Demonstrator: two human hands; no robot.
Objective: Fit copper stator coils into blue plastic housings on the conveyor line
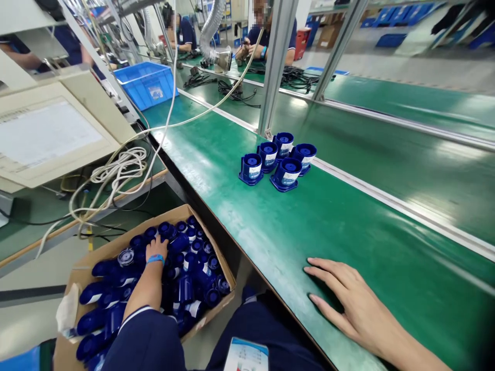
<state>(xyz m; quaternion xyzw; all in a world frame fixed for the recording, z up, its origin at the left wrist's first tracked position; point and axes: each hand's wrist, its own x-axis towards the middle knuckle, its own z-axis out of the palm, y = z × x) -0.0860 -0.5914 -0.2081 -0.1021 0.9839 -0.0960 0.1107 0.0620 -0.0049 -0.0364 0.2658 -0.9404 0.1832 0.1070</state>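
Note:
My left hand (pixel 157 250) reaches down into a cardboard box (pixel 226 257) filled with dark blue plastic housings (pixel 185 288), many with white labels. Its fingers look apart and touch or hover just over the housings; no housing is clearly held. Over the green workbench (pixel 247 226), my right hand (pixel 346 293) is spread with nothing in it. Farther up the bench, several blue housings (pixel 286 174) with white-and-blue labels stand upright in a cluster, well beyond the right hand's fingertips.
Left of the bench are a cream-coloured machine (pixel 50 129) and a coiled white cable (pixel 124 165). A blue crate (pixel 149 85) stands at the far left. A metal post (pixel 276 67) rises behind the cluster. Black cables (pixel 294 77) and co-workers are beyond.

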